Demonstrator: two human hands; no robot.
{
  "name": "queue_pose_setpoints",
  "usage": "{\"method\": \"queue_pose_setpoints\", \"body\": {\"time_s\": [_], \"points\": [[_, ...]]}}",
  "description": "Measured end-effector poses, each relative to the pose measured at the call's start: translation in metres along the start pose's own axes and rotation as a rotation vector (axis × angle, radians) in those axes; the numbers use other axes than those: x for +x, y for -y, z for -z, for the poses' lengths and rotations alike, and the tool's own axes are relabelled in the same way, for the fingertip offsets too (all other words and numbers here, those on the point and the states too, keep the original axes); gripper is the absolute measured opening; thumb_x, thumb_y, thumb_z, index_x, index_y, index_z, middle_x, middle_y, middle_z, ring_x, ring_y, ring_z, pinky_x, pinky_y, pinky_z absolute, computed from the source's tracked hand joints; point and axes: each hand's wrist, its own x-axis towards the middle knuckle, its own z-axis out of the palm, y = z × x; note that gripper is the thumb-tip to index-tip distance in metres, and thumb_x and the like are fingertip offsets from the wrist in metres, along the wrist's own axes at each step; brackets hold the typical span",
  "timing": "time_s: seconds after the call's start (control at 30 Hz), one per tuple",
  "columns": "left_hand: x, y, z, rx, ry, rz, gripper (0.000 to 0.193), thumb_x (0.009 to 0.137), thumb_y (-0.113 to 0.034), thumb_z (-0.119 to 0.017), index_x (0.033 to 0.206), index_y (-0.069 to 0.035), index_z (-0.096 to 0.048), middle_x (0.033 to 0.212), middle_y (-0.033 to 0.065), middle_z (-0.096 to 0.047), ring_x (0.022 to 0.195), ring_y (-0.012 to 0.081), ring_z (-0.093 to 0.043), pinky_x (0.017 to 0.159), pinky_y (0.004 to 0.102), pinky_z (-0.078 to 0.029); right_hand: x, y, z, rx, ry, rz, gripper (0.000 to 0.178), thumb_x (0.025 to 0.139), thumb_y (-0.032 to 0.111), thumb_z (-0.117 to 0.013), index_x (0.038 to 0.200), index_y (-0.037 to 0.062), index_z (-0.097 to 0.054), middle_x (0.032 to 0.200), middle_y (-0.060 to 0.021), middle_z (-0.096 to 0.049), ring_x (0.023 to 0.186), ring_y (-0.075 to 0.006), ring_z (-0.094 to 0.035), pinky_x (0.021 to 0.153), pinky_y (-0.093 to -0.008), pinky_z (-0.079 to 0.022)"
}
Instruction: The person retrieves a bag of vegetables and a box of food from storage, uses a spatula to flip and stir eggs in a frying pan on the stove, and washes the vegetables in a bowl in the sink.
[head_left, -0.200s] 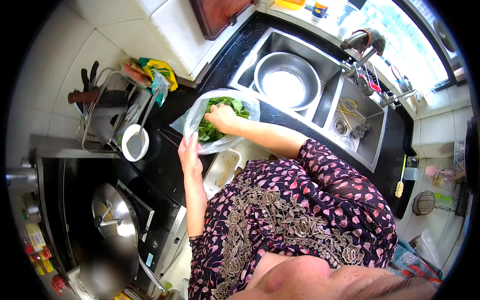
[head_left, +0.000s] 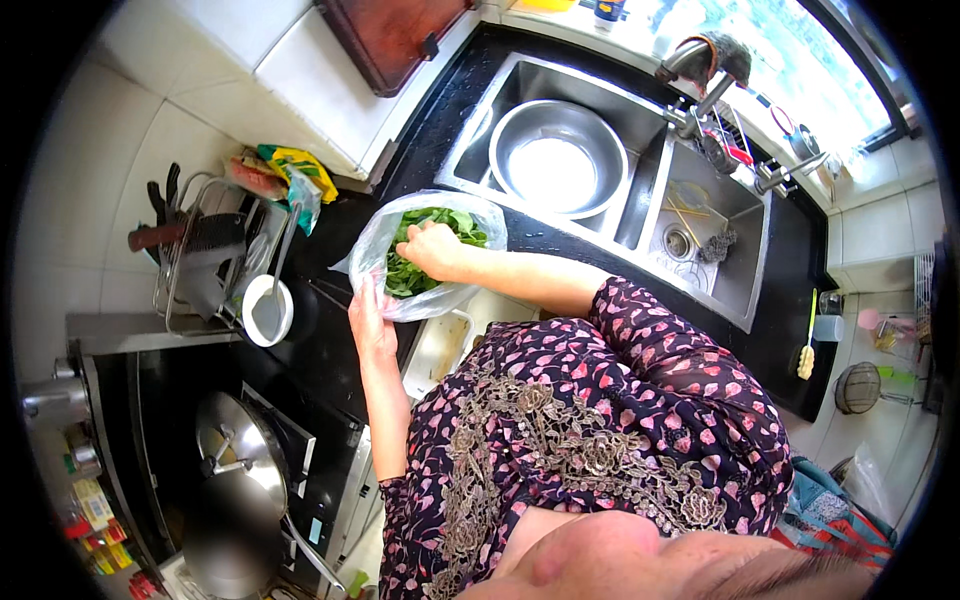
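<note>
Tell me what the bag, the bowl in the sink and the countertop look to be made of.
Bag: thin clear plastic film; the greens show through and it crinkles.
Bowl: probably stainless steel, a brushed grey with bright glare.
Countertop: glossy black, likely polished stone or a look-alike; the look alone cannot settle which.

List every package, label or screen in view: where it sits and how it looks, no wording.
Clear plastic bag: on the dark counter, held by the left hand, right hand inside among green leaves.
Yellow-green packet: by the wall, crumpled.
Small colourful packets: left of the stove, red and yellow.
No screens.
</note>
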Motion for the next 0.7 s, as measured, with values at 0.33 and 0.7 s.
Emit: {"method": "queue_pose_setpoints", "body": {"time_s": [0.33,0.7], "points": [[-0.004,-0.022,-0.053,-0.035,0.080,0.007,0.037,0.099,-0.032,-0.045,0.119,-0.002,-0.053,0.092,0.0003,-0.057,0.066,0.0057,-0.045,0.060,0.0250,-0.044,-0.022,-0.024,0.048,0.176,-0.018,-0.071,0.032,0.072,0.011,-0.063,0.103,0.0156,-0.064,0.101,-0.0157,-0.059,0.092,-0.0348,-0.061,0.073,-0.0431,-0.053],[0.027,-0.028,-0.022,0.172,0.072,-0.142,0.027,0.095,-0.029,-0.057,0.105,-0.005,-0.064,0.072,-0.0073,-0.053,0.057,0.0004,-0.044,0.050,0.0165,-0.033,-0.017,-0.045,0.068,0.368,-0.147,-0.119,0.050,0.066,0.018,-0.070,0.115,0.0166,-0.062,0.105,-0.0163,-0.064,0.100,-0.0315,-0.062,0.085,-0.0418,-0.050]]}}
